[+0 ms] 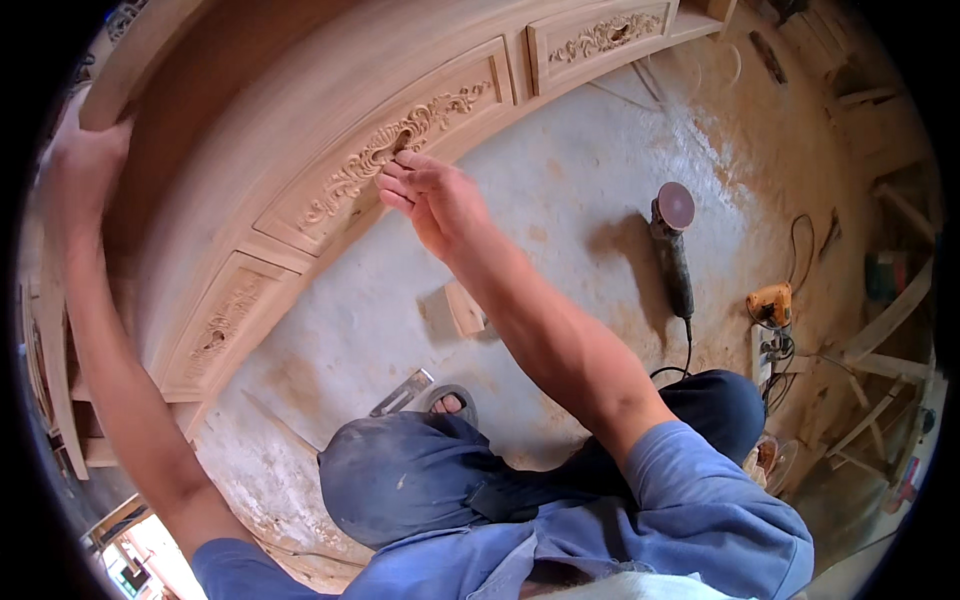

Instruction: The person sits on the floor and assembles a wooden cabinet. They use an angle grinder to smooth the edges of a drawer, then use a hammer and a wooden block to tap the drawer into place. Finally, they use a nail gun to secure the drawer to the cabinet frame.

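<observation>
A long curved cabinet of pale, bare wood (245, 150) crosses the upper left, with carved drawer fronts along its side. My right hand (438, 198) reaches to the middle drawer front (300, 225), fingers bent and pressed together. Its fingertips touch the scrollwork carving (350, 175) beside a small dark hollow; anything pinched in them is too small to make out. At the far left, my left hand (85, 160) is closed around a curved wooden rail (140, 70), slightly blurred, its fingers partly hidden.
An angle grinder (673, 260) with a round disc lies on the dusty floor (560, 215) to the right, its cord running toward my knee. Farther right are a yellow power tool (770, 303), a power strip (765, 350) and wooden frames (890, 320). A wood block (465, 308) sits below my forearm.
</observation>
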{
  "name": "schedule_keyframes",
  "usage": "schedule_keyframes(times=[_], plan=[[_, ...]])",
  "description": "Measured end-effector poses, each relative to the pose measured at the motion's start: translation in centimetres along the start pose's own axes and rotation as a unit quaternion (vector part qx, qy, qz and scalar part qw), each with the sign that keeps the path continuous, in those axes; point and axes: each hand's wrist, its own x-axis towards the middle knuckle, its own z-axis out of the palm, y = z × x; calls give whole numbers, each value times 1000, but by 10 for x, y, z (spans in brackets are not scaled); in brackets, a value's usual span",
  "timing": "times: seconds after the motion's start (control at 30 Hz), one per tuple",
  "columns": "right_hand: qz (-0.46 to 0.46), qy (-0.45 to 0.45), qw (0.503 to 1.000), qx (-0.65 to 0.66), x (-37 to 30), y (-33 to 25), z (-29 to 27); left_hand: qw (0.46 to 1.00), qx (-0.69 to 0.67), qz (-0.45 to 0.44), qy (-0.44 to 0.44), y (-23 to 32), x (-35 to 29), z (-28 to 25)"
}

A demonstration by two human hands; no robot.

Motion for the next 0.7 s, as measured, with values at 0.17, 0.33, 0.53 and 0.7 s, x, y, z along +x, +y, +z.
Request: schedule_keyframes(times=[0.17,0.33,0.53,0.7], plan=[[22,14,1000,-16,1,-1,15,998,-19,31,45,8,-17,-48],[-37,29,999,-14,7,-9,9,980,-106,104,132,33,-31,-82],[18,157,975,155,-13,-9,33,964,-79,170,187,54,-79,-133],[-75,-4,987,142,29,15,-73,955,-239,169,-49,76,-80,-145]])
